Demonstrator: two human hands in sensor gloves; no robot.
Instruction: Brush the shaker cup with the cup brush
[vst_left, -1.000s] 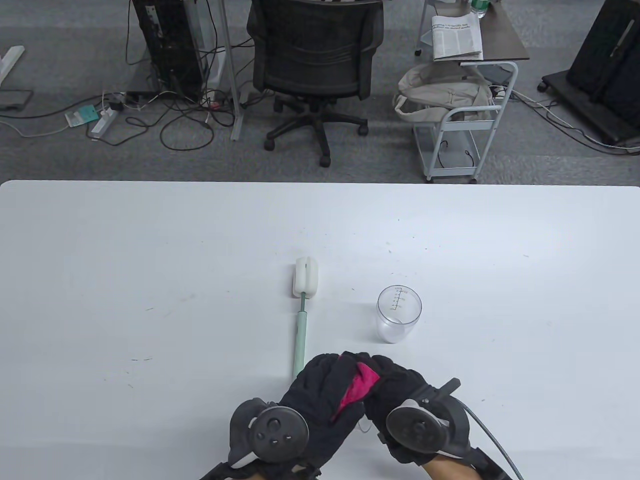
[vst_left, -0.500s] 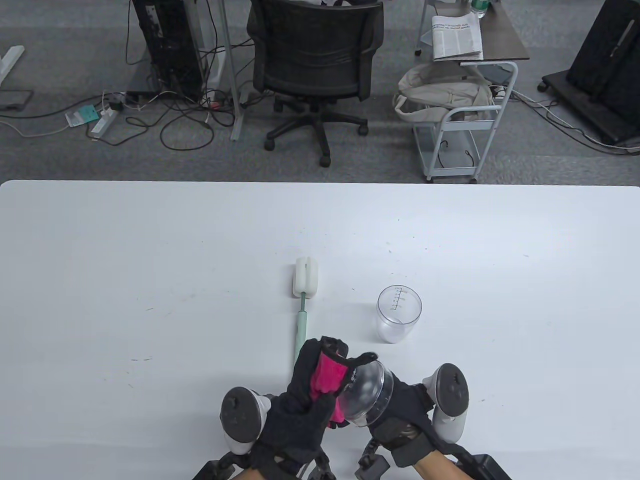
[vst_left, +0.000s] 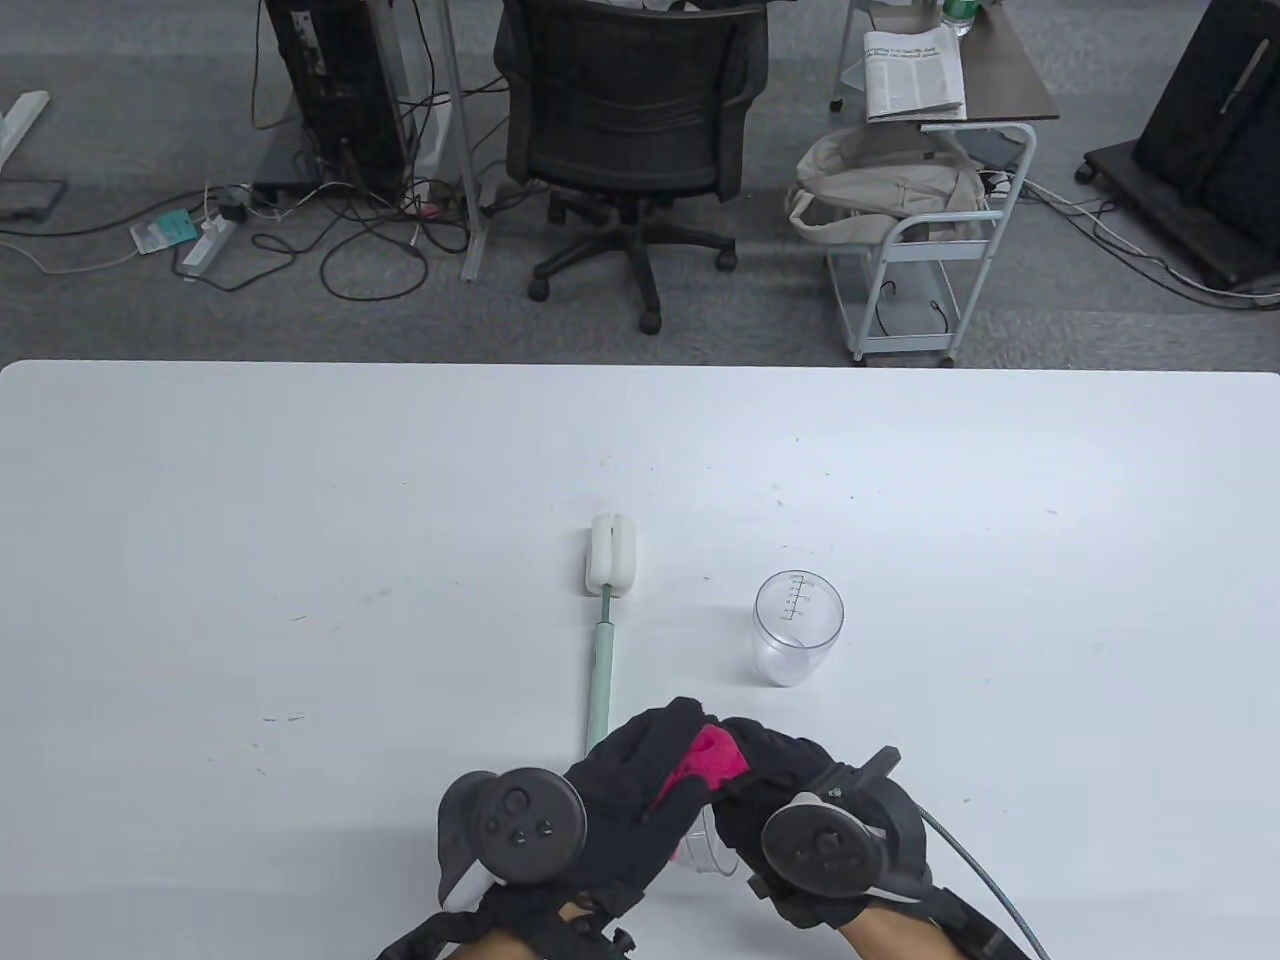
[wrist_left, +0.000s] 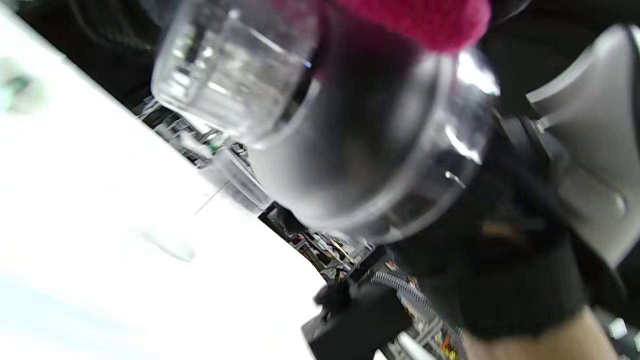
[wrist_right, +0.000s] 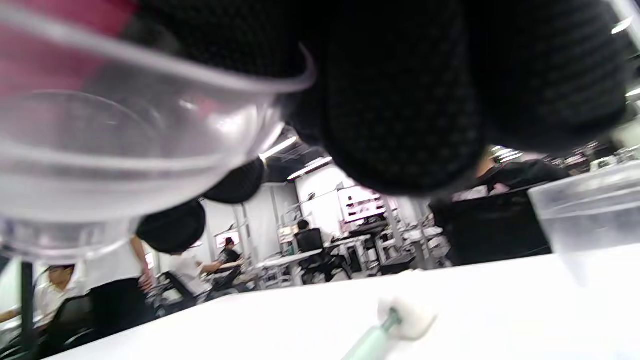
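The cup brush (vst_left: 601, 660), with a white sponge head and a pale green handle, lies on the white table (vst_left: 300, 550); its handle end runs under my left hand. A clear measuring cup (vst_left: 797, 628) stands upright to its right. My left hand (vst_left: 672, 742) holds a pink cloth (vst_left: 712, 758) against a clear domed shaker lid (vst_left: 708, 850). My right hand (vst_left: 775, 765) grips that lid just above the table's near edge. The lid (wrist_left: 350, 150) and cloth (wrist_left: 425, 20) fill the left wrist view. The right wrist view shows the lid (wrist_right: 125, 150), brush (wrist_right: 400, 315) and cup (wrist_right: 595, 220).
An office chair (vst_left: 630, 120), a small cart (vst_left: 930, 250) and floor cables lie beyond the table's far edge. A cable (vst_left: 985, 880) trails from my right wrist toward the near right.
Half a second ago my right hand was turned over, showing the clear dome, with the cloth pressed on it. Now both hands have rolled back, knuckles up, closed together over the lid.
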